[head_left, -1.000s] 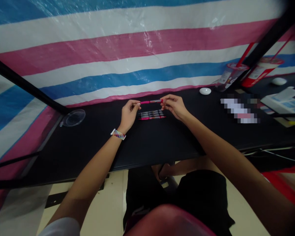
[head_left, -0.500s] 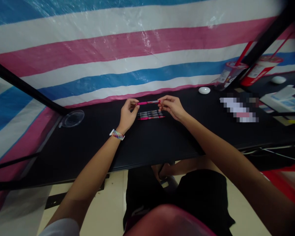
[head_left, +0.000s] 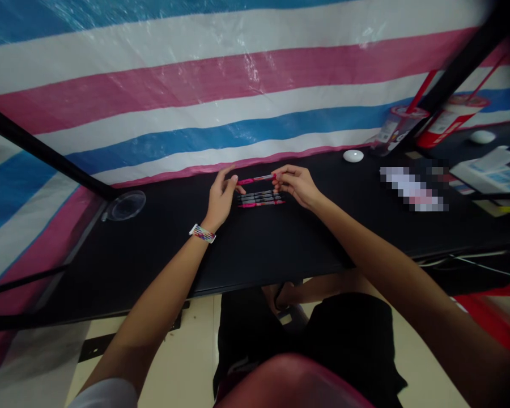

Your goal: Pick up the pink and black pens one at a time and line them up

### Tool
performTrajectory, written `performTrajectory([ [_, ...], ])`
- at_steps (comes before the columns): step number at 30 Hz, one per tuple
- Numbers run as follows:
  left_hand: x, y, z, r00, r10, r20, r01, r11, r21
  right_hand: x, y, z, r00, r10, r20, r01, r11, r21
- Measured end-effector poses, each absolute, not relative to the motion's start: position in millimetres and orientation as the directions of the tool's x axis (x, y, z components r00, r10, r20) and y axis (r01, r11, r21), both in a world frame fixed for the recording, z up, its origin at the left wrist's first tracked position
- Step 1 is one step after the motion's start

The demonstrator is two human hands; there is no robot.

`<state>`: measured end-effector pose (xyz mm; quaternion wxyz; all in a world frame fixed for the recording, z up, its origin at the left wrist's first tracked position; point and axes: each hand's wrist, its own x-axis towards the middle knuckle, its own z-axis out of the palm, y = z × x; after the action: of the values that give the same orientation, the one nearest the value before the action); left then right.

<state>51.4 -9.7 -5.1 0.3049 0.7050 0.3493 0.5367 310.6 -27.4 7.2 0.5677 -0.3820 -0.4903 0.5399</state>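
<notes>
A pink-ended pen (head_left: 257, 179) is held almost level over the black table (head_left: 161, 243). My right hand (head_left: 296, 184) pinches its right end between thumb and fingertips. At the pen's left end, my left hand (head_left: 221, 195) has its fingers spread, the thumb tip beside or touching the pen; exact contact is unclear. Just below the held pen, several dark pens (head_left: 259, 196) lie side by side in a row. Nearest me in that row is another pink pen (head_left: 261, 204).
A clear round plastic lid (head_left: 127, 205) lies at the left. Toward the right are a white oval object (head_left: 353, 156), two drink cups with red straws, one clear (head_left: 397, 133) and one red and white (head_left: 446, 124), and a white-and-blue box (head_left: 493, 170). A striped sheet (head_left: 238, 73) hangs behind.
My left fingers have spread apart from their pinch on the pen's left end. That end has dipped slightly. The right hand and the row of pens have stayed put.
</notes>
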Motion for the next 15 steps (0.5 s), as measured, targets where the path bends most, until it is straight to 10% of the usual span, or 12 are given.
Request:
performTrajectory([
  [15, 55.5, -15.8, 1.7, 0.157, 0.816, 0.556, 0.216, -0.578, 0.787, 308.8, -30.1, 9.0, -0.059, 0.989, 0.138, -0.214, 0.122, -0.969],
])
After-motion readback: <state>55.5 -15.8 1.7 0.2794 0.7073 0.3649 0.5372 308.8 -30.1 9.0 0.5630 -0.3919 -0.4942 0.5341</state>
